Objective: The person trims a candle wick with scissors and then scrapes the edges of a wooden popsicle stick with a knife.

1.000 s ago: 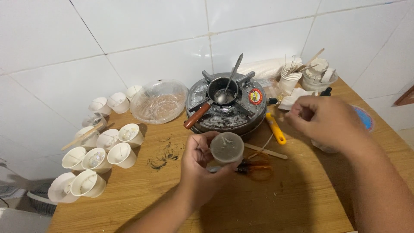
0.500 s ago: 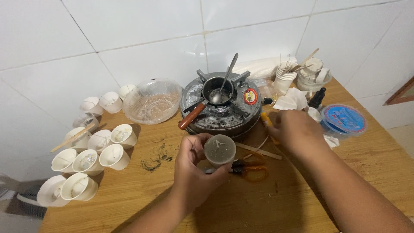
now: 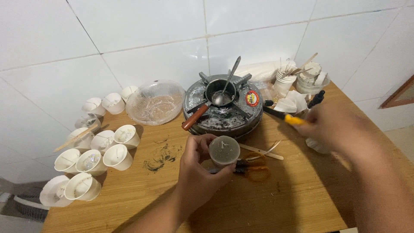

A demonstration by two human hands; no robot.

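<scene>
My left hand [image 3: 196,170] grips a small clear cup [image 3: 224,151] filled with grey wax, a short wick standing in its middle, held just above the wooden table [image 3: 276,203]. My right hand [image 3: 334,127] is blurred at the right, closed around the yellow handle of a tool [image 3: 293,120] whose dark blade points toward the stove. A round metal stove [image 3: 223,110] sits behind the cup, with a small dark pot [image 3: 217,96] and a spoon [image 3: 228,82] on it.
Several white paper cups [image 3: 103,149] cluster at the left. A clear glass bowl [image 3: 155,102] stands by the wall. Orange-handled scissors [image 3: 252,168] and wooden sticks [image 3: 261,151] lie near the cup. Stacked cups and a jar [image 3: 312,77] fill the back right corner.
My right hand has moved right and taken hold of the yellow-handled tool. My left hand keeps the wax cup in nearly the same place.
</scene>
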